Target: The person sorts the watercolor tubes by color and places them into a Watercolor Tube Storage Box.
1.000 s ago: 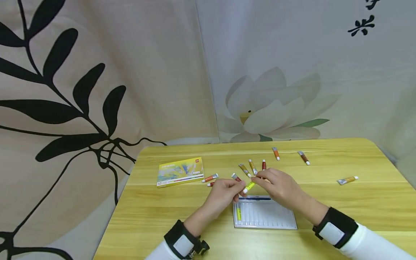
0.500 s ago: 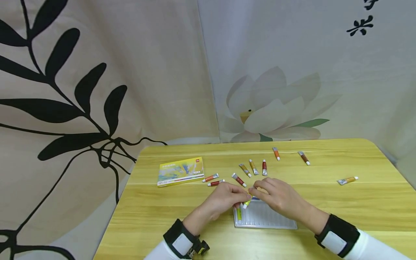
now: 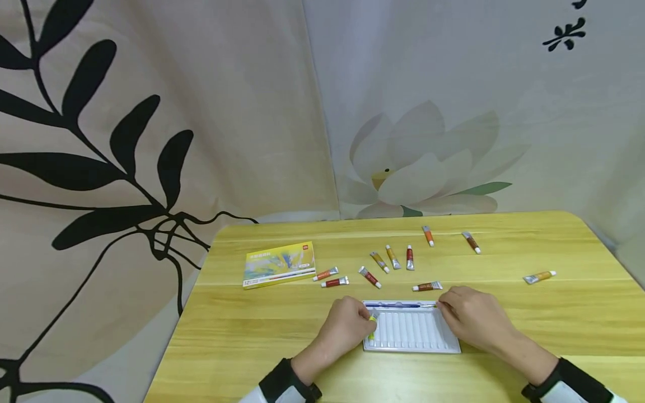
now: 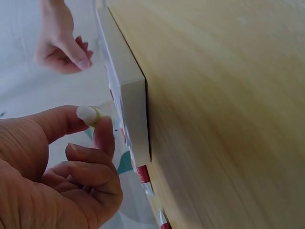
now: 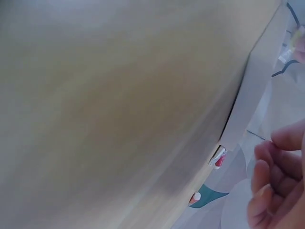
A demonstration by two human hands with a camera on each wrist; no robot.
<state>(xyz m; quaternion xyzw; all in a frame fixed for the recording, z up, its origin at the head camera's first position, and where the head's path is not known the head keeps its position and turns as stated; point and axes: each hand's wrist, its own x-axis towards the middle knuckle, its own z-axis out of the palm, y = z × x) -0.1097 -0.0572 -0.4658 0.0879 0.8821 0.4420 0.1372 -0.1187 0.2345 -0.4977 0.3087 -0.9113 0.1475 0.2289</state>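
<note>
Lit evenly and softly from above, with only faint shadows under the hands on the table [image 3: 504,313]. Sharp at centre in the head view, bowed at the edges. Blurred and washed out in both wrist views, worst at the right.

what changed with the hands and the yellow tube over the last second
Both hands came down and apart from above the tray. The left hand carried the yellow tube to the tray's left end and still pinches it; the right hand let go and rests at the tray's right corner. A brown tube, hidden before, now shows. The box and scattered tubes stayed.
</note>
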